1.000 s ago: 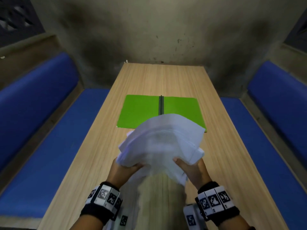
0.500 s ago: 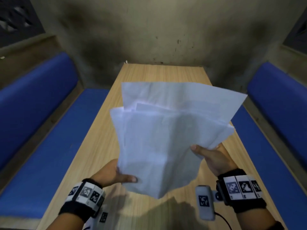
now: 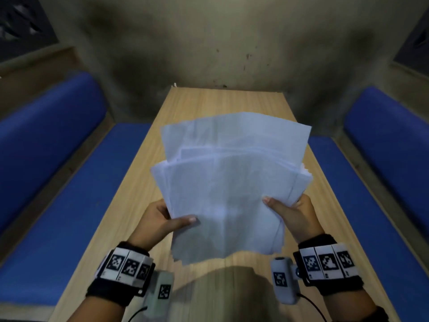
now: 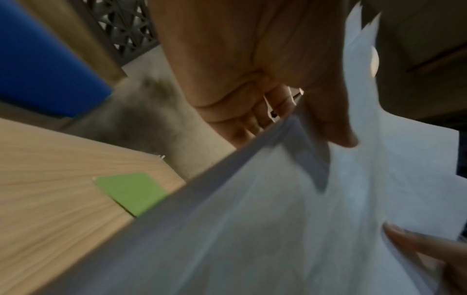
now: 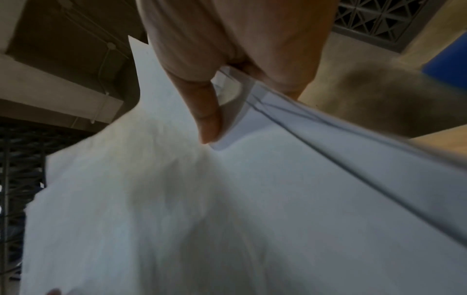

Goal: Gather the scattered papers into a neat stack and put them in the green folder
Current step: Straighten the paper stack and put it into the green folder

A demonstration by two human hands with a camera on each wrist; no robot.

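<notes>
Left hand (image 3: 162, 219) and right hand (image 3: 290, 212) each pinch the uneven sheaf of white papers (image 3: 227, 182), raised above the long wooden table (image 3: 130, 201).

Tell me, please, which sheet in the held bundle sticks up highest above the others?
The rearmost sheet, farthest from the person: its top edge stands clear above the other papers.

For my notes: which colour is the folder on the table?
Green; the folder shows only in the left wrist view.
</notes>
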